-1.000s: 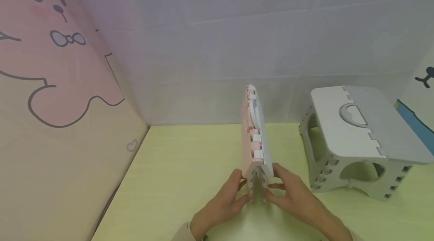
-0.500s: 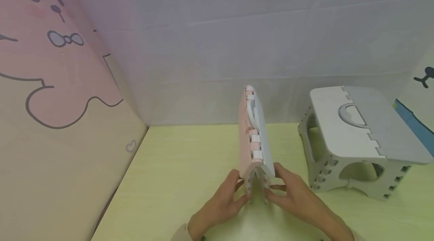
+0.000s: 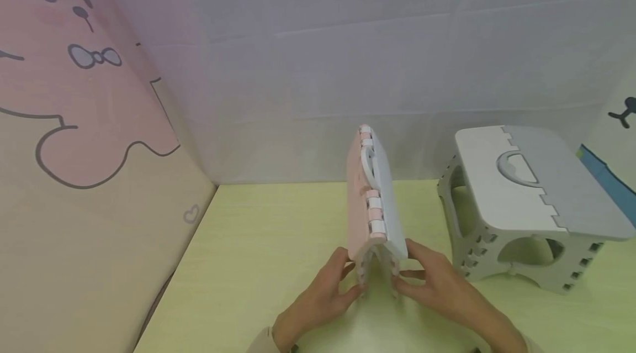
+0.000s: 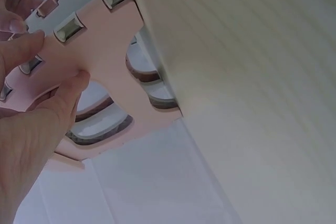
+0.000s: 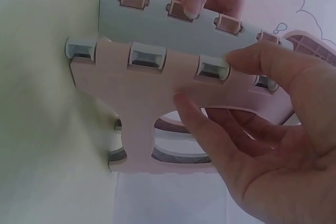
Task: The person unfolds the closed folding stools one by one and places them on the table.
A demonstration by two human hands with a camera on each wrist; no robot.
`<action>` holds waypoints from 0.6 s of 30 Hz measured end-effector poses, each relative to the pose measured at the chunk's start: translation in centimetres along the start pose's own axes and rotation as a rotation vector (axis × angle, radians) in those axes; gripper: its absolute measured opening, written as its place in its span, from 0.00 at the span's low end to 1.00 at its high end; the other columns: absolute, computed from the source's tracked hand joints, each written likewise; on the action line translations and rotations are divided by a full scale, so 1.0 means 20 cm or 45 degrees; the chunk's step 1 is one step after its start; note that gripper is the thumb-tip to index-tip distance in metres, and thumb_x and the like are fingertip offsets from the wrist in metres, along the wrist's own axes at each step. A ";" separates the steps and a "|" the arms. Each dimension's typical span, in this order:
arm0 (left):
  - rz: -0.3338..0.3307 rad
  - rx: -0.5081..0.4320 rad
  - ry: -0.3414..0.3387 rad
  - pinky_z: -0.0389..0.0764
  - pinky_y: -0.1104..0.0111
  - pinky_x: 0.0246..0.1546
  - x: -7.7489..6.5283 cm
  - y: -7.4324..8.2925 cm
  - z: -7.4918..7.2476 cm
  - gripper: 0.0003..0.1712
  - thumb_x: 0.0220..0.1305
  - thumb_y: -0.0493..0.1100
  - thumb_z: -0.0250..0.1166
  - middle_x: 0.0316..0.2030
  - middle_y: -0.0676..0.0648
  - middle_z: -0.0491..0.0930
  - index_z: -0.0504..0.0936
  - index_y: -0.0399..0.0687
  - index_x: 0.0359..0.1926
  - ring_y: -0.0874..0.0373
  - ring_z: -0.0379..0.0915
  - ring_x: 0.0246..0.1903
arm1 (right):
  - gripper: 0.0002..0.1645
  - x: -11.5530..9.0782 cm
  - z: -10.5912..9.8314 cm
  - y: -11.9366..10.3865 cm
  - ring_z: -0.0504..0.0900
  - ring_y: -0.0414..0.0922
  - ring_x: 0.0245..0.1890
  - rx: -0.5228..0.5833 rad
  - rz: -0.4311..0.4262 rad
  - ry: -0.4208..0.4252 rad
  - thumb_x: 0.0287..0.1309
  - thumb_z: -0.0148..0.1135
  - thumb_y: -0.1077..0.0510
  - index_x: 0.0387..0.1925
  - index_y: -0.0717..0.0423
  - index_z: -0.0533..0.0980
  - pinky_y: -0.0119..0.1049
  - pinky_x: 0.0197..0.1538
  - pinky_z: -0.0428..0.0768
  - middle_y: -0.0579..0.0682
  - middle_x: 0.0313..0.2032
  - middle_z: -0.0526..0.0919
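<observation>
A pink and white folding stool (image 3: 356, 198) stands half folded on the table, its hinged ridge and white handle uppermost. Its two halves slope down like a narrow tent. My left hand (image 3: 325, 289) grips the pink half's near end, thumb on the leg panel's front edge. On the opposite side my right hand (image 3: 439, 284) holds the white half's near end in the same way. In the left wrist view, fingertips press on a pink leg panel (image 4: 113, 35) with light hinge clips. The right wrist view has thumb and fingers pinching a pink leg panel (image 5: 139, 82).
An unfolded white and grey folding stool (image 3: 489, 176) stands close by on the right. Behind the light green table (image 3: 278, 220) rises a pale wall covering (image 3: 318, 77). A wall panel with a pink cartoon figure (image 3: 99, 137) borders the left side.
The two halves of the pink and white stool have spread apart at the bottom. My left hand has moved slightly left and my right hand slightly right, both keeping their grip.
</observation>
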State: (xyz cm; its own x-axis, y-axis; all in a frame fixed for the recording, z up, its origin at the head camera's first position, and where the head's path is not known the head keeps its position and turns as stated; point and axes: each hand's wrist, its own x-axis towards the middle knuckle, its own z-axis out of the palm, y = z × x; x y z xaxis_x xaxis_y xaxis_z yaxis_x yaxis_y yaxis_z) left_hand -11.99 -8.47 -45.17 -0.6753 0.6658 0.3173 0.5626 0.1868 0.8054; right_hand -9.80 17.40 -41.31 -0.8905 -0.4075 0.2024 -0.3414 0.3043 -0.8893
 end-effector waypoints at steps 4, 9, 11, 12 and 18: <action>0.012 0.006 -0.004 0.70 0.61 0.69 0.00 -0.01 -0.01 0.40 0.65 0.25 0.66 0.66 0.41 0.65 0.57 0.42 0.71 0.46 0.62 0.71 | 0.29 0.00 -0.01 0.00 0.78 0.37 0.58 0.017 -0.014 -0.001 0.62 0.71 0.63 0.63 0.59 0.72 0.35 0.49 0.87 0.58 0.58 0.80; -0.005 -0.009 0.001 0.70 0.61 0.69 -0.01 -0.01 -0.02 0.38 0.65 0.24 0.66 0.65 0.42 0.65 0.58 0.42 0.70 0.46 0.62 0.71 | 0.29 0.00 -0.02 0.01 0.78 0.36 0.58 0.025 -0.001 -0.012 0.62 0.72 0.63 0.63 0.60 0.72 0.35 0.49 0.86 0.60 0.58 0.80; -0.027 -0.014 0.001 0.69 0.61 0.69 -0.01 -0.01 -0.02 0.38 0.65 0.25 0.66 0.65 0.43 0.66 0.59 0.42 0.70 0.46 0.62 0.71 | 0.30 0.00 -0.03 0.01 0.77 0.35 0.58 0.024 0.007 -0.014 0.62 0.72 0.63 0.63 0.59 0.72 0.34 0.49 0.86 0.60 0.58 0.79; -0.039 -0.015 0.002 0.69 0.61 0.69 -0.01 -0.01 -0.02 0.37 0.65 0.25 0.66 0.65 0.43 0.66 0.59 0.42 0.70 0.47 0.62 0.71 | 0.30 0.00 -0.03 0.01 0.77 0.34 0.58 0.021 0.007 -0.015 0.62 0.72 0.63 0.63 0.59 0.72 0.34 0.49 0.86 0.60 0.58 0.79; -0.022 0.028 0.016 0.71 0.60 0.67 -0.01 -0.01 -0.03 0.37 0.65 0.25 0.67 0.63 0.42 0.67 0.59 0.40 0.69 0.45 0.64 0.70 | 0.31 0.00 -0.04 0.01 0.76 0.33 0.59 0.021 0.015 -0.012 0.62 0.72 0.63 0.64 0.58 0.72 0.34 0.49 0.86 0.60 0.59 0.79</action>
State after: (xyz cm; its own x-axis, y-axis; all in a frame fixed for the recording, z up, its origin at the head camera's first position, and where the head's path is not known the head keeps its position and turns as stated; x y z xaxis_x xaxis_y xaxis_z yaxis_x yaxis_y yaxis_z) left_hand -12.24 -9.07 -45.03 -0.6908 0.6533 0.3097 0.5611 0.2143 0.7995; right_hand -10.02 18.10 -41.19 -0.8915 -0.4122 0.1877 -0.3256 0.2950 -0.8983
